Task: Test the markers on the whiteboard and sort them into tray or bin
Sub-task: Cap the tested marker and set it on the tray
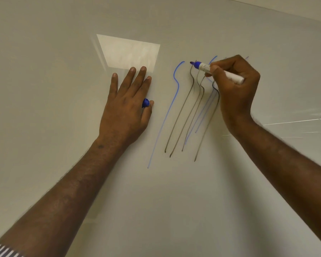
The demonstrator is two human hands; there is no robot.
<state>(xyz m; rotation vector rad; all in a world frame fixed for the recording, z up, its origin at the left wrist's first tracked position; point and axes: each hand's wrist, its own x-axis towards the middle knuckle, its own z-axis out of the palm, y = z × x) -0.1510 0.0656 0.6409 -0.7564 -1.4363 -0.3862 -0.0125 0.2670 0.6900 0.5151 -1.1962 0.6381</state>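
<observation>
A white marker (pixel 219 72) with a blue collar and blue tip lies in my right hand (pixel 235 89), which grips its barrel; the tip touches the whiteboard (pixel 63 52) at the top of the drawn lines. Several wavy blue and grey-black test lines (pixel 176 115) run down the board between my hands. My left hand (pixel 126 106) rests flat against the board with straight fingers, and the marker's blue cap (pixel 145 102) is pinched between its thumb and palm edge.
The whiteboard fills the whole view. A bright rectangular light reflection (pixel 130 52) shows above my left hand. The board's upper edge (pixel 285 10) runs across the top right. No tray or bin is in sight.
</observation>
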